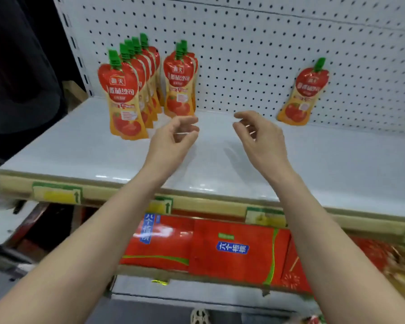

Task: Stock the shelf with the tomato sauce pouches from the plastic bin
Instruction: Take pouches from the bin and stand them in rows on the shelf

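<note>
Several 番茄沙司 pouches (124, 101) above 六个核桃 cartons (232, 253)

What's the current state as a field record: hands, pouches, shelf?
shelf: white, glossy, pegboard behind
left hand: above shelf, empty, fingers loosely curled
right hand: above shelf, empty, fingers loosely curled
left row: pouches upright in a file front to back, at least five
middle row: upright, at least two
lone pouch: far right, leaning back on pegboard
red packs: on the shelf below
plastic bin: not in view
</note>
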A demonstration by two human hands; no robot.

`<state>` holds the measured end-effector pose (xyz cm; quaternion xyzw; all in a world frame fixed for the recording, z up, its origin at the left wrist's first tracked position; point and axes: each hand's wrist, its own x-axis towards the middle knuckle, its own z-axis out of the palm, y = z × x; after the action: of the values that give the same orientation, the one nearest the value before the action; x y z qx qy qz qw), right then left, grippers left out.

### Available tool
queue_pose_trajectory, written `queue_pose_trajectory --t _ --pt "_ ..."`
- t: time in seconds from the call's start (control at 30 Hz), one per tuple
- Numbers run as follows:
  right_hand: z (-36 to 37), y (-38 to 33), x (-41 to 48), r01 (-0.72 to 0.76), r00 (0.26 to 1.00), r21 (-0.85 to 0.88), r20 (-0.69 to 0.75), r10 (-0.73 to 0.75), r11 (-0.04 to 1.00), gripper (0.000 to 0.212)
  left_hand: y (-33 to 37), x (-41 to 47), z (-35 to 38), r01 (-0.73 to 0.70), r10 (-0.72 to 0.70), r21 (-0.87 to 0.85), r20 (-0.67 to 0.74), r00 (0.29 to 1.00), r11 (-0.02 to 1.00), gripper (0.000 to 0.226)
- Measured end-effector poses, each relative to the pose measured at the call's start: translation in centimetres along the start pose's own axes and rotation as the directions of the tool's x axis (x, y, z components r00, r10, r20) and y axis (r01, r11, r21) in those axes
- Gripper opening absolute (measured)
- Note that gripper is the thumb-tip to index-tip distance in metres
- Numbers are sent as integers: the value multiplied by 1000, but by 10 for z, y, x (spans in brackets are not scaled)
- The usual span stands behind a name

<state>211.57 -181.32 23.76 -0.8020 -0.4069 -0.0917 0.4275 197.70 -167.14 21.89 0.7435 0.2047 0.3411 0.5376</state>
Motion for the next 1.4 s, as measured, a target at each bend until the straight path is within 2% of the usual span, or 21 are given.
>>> queue_pose_trajectory --t 0.13,0.23,0.33,0.5,0.67,0.73,0.83,0.93,1.03,1.1,1.2,1.27,1.4 --pt "-33 12 -108 -40 984 -55 -178 29 998 22 7 -76 16 -20 32 -133 91 995 991 25" --pt "-53 30 -194 -155 945 -81 -304 123 985 20 6 -132 40 18 16 -178 192 981 984 23" --pt "-71 59 -280 -286 902 -131 -372 220 949 20 -7 -187 73 71 -9 -183 320 947 981 23" --pt "-93 119 -411 -615 770 -146 -322 551 775 22 -44 -267 139 172 -129 -23 565 815 985 30" --pt "-125 181 -507 -835 546 -91 -247 800 542 30 -77 -321 223 202 -258 166 729 634 965 30" --pt "-141 208 -532 -882 471 -72 -201 859 466 30 -90 -339 261 204 -310 234 746 589 951 34" --pt "-164 263 -554 -916 400 -74 -122 908 394 34 -109 -363 319 234 -431 363 720 544 902 43" --pt "-185 335 -566 -921 352 -175 6 936 348 39 -128 -386 377 261 -553 495 653 518 829 47" --pt "-196 402 -569 -906 337 -234 104 936 352 49 -154 -407 424 273 -629 576 617 473 770 52" --pt "-193 452 -567 -903 296 -277 154 943 329 51 -174 -417 453 246 -624 587 623 471 772 53" --pt "-174 515 -561 -869 309 -346 176 935 353 49 -210 -424 495 139 -590 613 636 498 778 53" --pt "-152 545 -557 -864 287 -374 185 940 337 57 -231 -428 520 97 -579 627 635 510 773 52" --pt "-110 567 -562 -928 250 -271 62 966 257 76 -260 -431 548 21 -590 687 608 531 727 51"
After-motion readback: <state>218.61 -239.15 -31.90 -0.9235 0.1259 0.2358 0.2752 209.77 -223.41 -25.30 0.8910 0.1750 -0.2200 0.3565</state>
